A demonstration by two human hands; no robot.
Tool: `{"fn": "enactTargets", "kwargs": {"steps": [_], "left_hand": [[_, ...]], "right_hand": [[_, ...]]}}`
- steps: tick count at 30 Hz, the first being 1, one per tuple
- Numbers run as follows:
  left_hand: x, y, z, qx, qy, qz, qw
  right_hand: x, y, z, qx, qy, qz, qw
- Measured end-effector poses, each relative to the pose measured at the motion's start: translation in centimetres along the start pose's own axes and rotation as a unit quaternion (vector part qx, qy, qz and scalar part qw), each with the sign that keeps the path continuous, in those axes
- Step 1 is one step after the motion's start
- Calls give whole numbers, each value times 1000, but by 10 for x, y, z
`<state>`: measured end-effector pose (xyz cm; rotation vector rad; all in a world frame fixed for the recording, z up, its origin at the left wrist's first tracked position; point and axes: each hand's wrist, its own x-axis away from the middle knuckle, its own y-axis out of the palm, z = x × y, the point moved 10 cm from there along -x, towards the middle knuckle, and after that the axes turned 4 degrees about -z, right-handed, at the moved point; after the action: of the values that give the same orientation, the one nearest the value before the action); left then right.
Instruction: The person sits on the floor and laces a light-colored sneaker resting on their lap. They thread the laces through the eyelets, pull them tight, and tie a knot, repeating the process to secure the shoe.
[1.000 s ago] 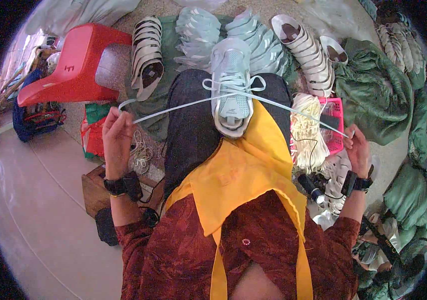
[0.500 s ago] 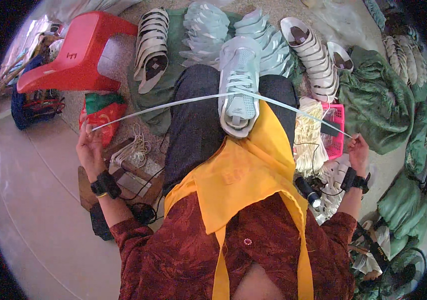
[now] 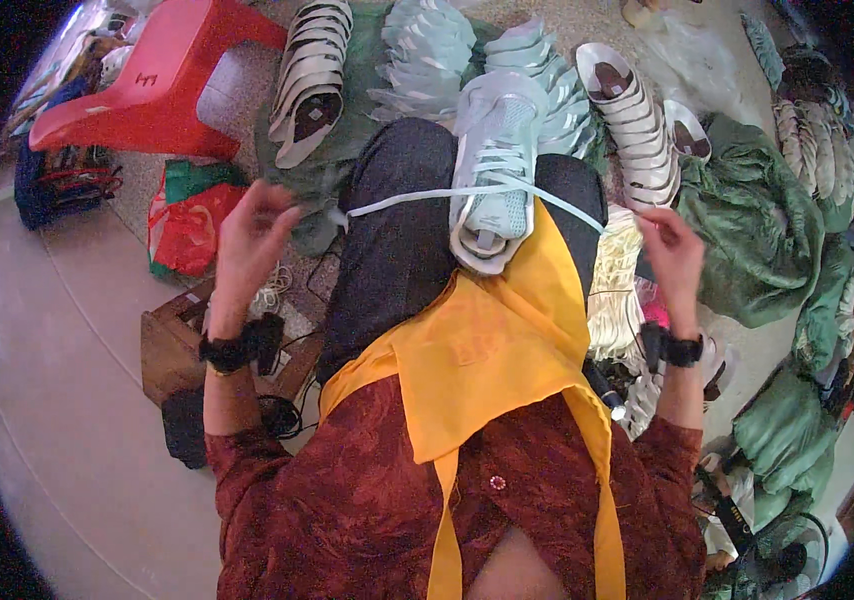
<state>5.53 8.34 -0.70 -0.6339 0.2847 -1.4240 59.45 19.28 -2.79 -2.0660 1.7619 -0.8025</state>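
A pale mint sneaker (image 3: 495,165) rests on my lap, toe pointing away, between dark trousers and a yellow cloth. A pale shoelace (image 3: 417,197) runs across it and out to both sides. My left hand (image 3: 252,238) pinches the left lace end at about knee height. My right hand (image 3: 669,252) pinches the right lace end beside a bundle of cream laces (image 3: 615,290). Both wrists wear black bands.
Rows of mint shoe uppers (image 3: 425,55) and white sneakers (image 3: 309,80) lie ahead on green cloth. A red plastic stool (image 3: 162,75) stands at upper left, a red-green bag (image 3: 187,215) and a wooden box (image 3: 172,345) at left. Green sacks (image 3: 757,230) pile at right.
Both hands have come inward and closer to the sneaker, so the lace spans a shorter distance. The left hand rose from low at the left to knee height.
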Motion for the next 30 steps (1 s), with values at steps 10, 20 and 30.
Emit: {"fn": "enactTargets", "kwargs": {"steps": [10, 20, 30], "left_hand": [[-16, 112, 134, -16, 221, -60, 973], [-15, 120, 135, 6, 227, -52, 973], [-17, 124, 143, -7, 267, -36, 963]], "right_hand": [[16, 117, -148, 38, -187, -204, 960], [-4, 118, -166, 102, -217, -99, 966], [-13, 126, -158, 98, -214, -100, 967]]}}
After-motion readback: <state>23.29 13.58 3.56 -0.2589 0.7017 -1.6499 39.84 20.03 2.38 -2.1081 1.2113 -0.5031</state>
